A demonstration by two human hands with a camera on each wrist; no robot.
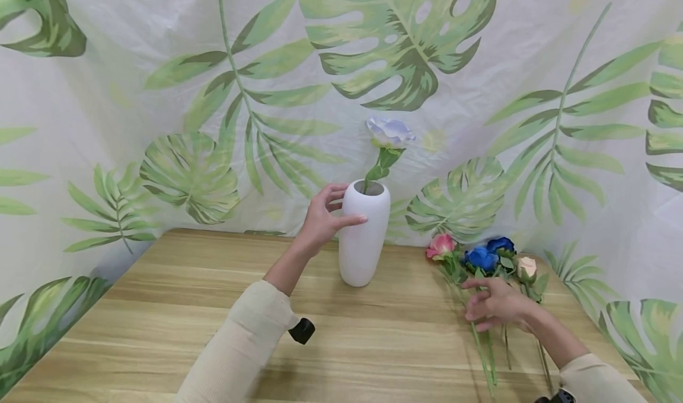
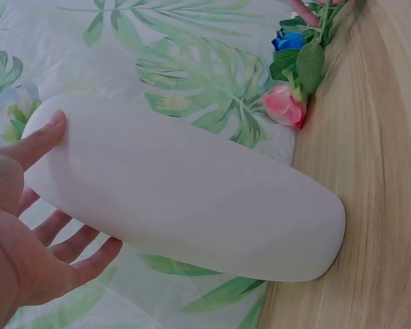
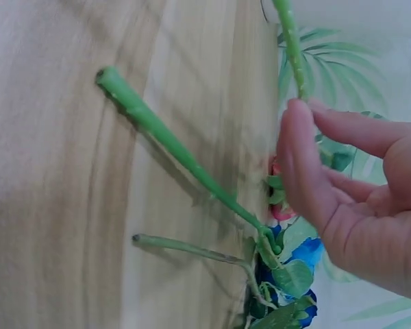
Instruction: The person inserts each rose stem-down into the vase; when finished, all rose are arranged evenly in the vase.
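A tall white vase (image 1: 364,237) stands upright on the wooden table, a pale lilac-white flower (image 1: 391,132) rising from its mouth. My left hand (image 1: 322,219) grips the vase near the top, thumb across the front and fingers round the far side, as the left wrist view also shows. Over at the right, my right hand (image 1: 498,302) is above the loose flowers. Its thumb and fingertips pinch a green stem (image 3: 291,41), which seems to belong to the pink rose (image 1: 441,246). The exact contact is partly hidden by the fingers.
Two blue flowers (image 1: 481,259) and a peach rose (image 1: 526,268) lie on the right of the table (image 1: 213,308), stems toward me. A leaf-printed cloth (image 1: 267,112) hangs right behind the table's back edge.
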